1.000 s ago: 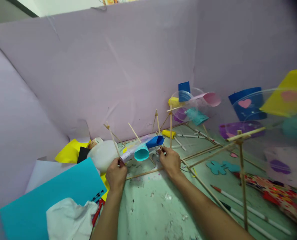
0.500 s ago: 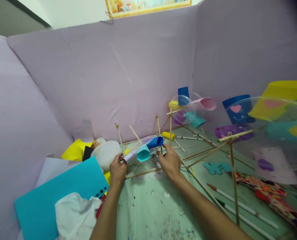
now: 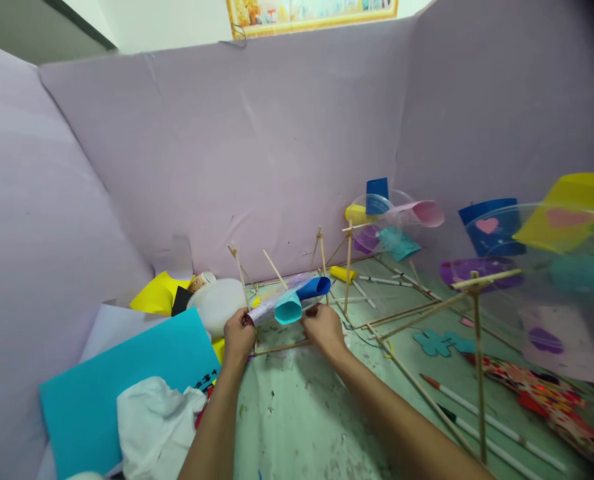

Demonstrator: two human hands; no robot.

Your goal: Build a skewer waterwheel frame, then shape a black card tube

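A small wheel made of rolled paper tubes is between my hands. It has a teal tube (image 3: pixel 288 312) facing me, a blue tube (image 3: pixel 314 288) on the right and a pale lilac tube (image 3: pixel 267 308) on the left, with a thin wooden stick (image 3: pixel 275 270) rising behind. My left hand (image 3: pixel 239 335) pinches the outer end of the pale tube. Below the blue tube, my right hand (image 3: pixel 325 328) has its fingers bent together; what lies in them is hidden. A frame of thin wooden sticks (image 3: pixel 281 347) surrounds the wheel on the green tabletop (image 3: pixel 297 413).
On the right stand stick frames bearing a finished-looking paper wheel (image 3: pixel 377 223) and a larger one (image 3: pixel 497 233). Pencils (image 3: pixel 491 408) and a floral cloth item (image 3: pixel 537 383) lie there. Left are a teal sheet (image 3: pixel 131 373), white tissue (image 3: pixel 151 423) and a white bowl-like object (image 3: pixel 220 303).
My right hand has moved slightly left and its fingers have drawn together under the blue tube. My left hand keeps its hold. The whole view has shifted a little.
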